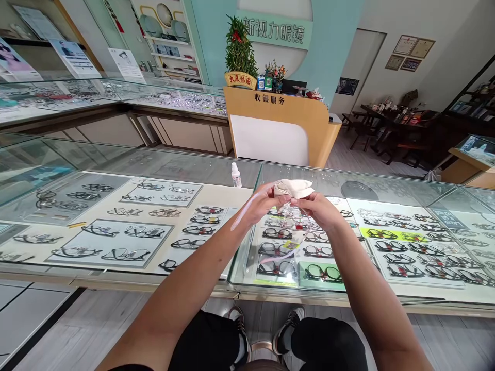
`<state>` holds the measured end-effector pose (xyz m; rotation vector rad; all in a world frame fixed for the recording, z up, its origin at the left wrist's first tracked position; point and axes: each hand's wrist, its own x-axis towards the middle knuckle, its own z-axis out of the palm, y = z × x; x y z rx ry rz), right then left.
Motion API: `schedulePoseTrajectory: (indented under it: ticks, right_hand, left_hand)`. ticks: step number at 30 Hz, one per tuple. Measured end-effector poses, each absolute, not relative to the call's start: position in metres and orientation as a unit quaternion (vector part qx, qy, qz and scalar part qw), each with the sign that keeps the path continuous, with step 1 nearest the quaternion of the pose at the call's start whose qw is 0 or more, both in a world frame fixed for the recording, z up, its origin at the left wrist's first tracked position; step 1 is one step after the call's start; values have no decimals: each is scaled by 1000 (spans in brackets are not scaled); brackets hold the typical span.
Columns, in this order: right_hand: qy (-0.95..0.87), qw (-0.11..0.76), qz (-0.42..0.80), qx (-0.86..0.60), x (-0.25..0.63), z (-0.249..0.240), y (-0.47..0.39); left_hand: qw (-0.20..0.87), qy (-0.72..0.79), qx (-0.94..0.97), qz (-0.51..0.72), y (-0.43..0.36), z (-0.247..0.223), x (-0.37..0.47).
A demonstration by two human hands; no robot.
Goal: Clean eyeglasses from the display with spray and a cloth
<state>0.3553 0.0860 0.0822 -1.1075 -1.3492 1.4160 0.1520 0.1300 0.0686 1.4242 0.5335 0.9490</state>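
A cream-coloured cloth [293,188] is held up between my two hands over the glass display case. My left hand [266,202] is closed round the cloth's left part, thumb in front. From the right, my right hand [316,207] pinches the cloth's lower edge. Just below the fingers a thin, clear-framed pair of glasses [305,219] seems to hang, hard to tell from the frames under the glass. To the left of my hands, a small white spray bottle [236,175] stands upright on the counter.
Rows of glasses [277,249] lie inside the glass case [247,296] under my forearms. Beyond it stand a wooden cashier desk [276,105] with a potted plant [240,49] and further display cases [174,93]. A dark table with stools is at the far right.
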Motion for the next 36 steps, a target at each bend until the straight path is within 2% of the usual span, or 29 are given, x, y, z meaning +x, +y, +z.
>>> schedulePoseTrajectory:
  ticks: [10, 17, 20, 30, 36]
  right_hand:
    - [-502, 444, 615, -415, 345, 82, 85]
    - [-458, 443, 655, -406, 352, 76, 92]
    - [-457, 444, 661, -397, 352, 75, 93]
    - [-472, 450, 665, -364, 341, 78, 86]
    - [-447, 469, 656, -387, 347, 73, 93]
  left_hand:
    - [579, 267, 599, 483, 131, 67, 159]
    - [621, 196, 638, 412, 135, 74, 146]
    - [618, 212, 640, 404, 133, 77, 144]
    - [584, 280, 591, 481, 131, 67, 156]
    - [600, 258, 595, 468, 139, 64, 152]
